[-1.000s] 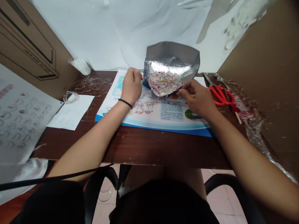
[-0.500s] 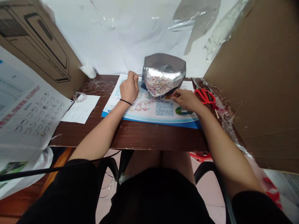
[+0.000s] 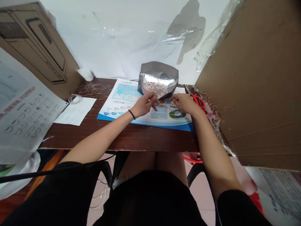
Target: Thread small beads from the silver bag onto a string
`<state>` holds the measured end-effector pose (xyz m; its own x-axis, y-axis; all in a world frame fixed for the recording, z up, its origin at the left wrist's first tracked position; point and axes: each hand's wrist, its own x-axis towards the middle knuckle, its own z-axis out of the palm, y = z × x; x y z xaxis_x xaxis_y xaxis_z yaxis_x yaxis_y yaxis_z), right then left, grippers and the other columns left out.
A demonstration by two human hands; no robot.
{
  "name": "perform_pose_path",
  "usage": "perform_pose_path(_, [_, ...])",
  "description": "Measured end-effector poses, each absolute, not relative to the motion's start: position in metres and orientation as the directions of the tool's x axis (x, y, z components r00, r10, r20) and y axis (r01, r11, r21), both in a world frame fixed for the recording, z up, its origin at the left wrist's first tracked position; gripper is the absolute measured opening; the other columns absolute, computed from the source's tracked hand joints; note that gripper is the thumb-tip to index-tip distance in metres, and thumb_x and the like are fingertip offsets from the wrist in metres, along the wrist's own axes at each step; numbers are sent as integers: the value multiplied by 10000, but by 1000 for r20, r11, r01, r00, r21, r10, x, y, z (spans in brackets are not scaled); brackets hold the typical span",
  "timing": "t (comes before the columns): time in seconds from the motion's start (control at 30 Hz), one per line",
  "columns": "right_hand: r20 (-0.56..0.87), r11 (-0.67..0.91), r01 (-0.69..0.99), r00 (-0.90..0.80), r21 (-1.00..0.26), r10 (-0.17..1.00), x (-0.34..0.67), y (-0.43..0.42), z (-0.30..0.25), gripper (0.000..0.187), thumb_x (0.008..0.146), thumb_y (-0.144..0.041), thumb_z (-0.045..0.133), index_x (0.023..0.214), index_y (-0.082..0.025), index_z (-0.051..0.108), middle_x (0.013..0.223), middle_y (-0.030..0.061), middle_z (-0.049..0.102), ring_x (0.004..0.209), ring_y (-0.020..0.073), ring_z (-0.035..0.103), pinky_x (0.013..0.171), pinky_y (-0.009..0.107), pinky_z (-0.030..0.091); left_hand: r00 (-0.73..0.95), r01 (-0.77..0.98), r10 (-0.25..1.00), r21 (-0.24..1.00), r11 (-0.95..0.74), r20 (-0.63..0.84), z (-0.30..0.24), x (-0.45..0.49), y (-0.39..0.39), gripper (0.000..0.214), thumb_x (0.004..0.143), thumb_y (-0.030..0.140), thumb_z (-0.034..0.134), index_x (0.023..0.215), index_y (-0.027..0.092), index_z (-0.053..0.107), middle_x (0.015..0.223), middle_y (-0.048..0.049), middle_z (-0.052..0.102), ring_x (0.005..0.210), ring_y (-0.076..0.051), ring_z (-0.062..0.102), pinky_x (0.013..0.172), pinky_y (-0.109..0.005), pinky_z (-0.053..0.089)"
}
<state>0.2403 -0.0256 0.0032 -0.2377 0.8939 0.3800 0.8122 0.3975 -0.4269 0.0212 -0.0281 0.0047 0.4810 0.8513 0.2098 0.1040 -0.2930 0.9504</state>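
Note:
An open silver foil bag (image 3: 159, 74) of small pink and white beads (image 3: 153, 88) stands on a printed blue-edged sheet (image 3: 124, 95) on the dark wooden desk (image 3: 117, 138). My left hand (image 3: 144, 105), with a black band at the wrist, rests just in front of the bag's mouth, fingers curled in a pinch on something too small to make out. My right hand (image 3: 184, 103) lies to the right of the bag's mouth, fingers bent and pressed together near the bag's lower edge; what they hold is hidden.
Red-handled scissors (image 3: 198, 101) lie right of my right hand. Cardboard panels (image 3: 249, 81) wall both sides. A white paper (image 3: 75, 110) and tangled clear thread (image 3: 94, 88) lie at left, beside a large printed poster (image 3: 21, 116).
My left hand has moved from the bag's left side to in front of its mouth, closer to my right hand. The head camera has pulled back, so everything looks smaller.

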Motion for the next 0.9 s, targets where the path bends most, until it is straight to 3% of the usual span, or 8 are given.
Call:
perform_pose_path(0.1, [344, 372, 766, -208, -524, 915, 228, -30, 14, 278, 874, -340, 404, 861, -207, 648, 841, 54, 688, 778, 171, 609, 718, 348, 442, 485, 140, 840, 926, -350, 244, 3, 23, -30, 202, 883, 349, 420, 798, 177, 485, 842, -39, 584, 699, -100, 584, 562, -219, 447])
perform_pose_path(0.23, [284, 409, 479, -315, -777, 906, 205, -38, 15, 355, 870, -458, 409, 1072, -210, 562, 929, 44, 699, 874, 168, 638, 791, 337, 475, 370, 336, 834, 779, -530, 409, -2, 24, -29, 171, 860, 299, 467, 770, 168, 527, 791, -33, 559, 780, -129, 529, 672, -254, 457])
perform_pose_path(0.33, [284, 421, 438, -345, -794, 895, 195, -41, 9, 355, 788, -409, 568, 1084, -213, 560, 927, 39, 701, 881, 171, 648, 809, 326, 478, 310, 435, 824, 700, -566, 474, -5, 26, -29, 175, 858, 288, 464, 746, 167, 521, 767, -30, 527, 748, -131, 504, 658, -256, 439])
perform_pose_path(0.57, [349, 409, 370, -219, -834, 911, 191, -38, 2, 121, 784, -273, 551, 852, -192, 610, 733, 4, 670, 718, 133, 636, 737, 307, 481, 288, 492, 788, 622, -609, 544, -10, 34, -26, 212, 870, 284, 445, 691, 176, 478, 702, -15, 470, 680, -127, 455, 616, -255, 383])
perform_pose_path(0.77, [288, 326, 235, -184, -916, 940, 192, -31, -3, 275, 814, -445, 515, 932, -198, 541, 797, 17, 635, 736, 130, 601, 708, 302, 473, 300, 495, 758, 585, -643, 579, -5, 44, -14, 191, 864, 254, 447, 688, 182, 468, 692, -13, 464, 661, -128, 434, 621, -268, 357])
perform_pose_path(0.9, [225, 244, 112, -156, -963, 962, 194, -29, -4, 311, 779, -459, 566, 949, -211, 485, 670, -26, 592, 627, 112, 571, 646, 288, 476, 371, 469, 719, 549, -692, 588, -2, 50, -3, 177, 848, 220, 456, 675, 182, 457, 676, -7, 453, 643, -127, 420, 628, -273, 347])
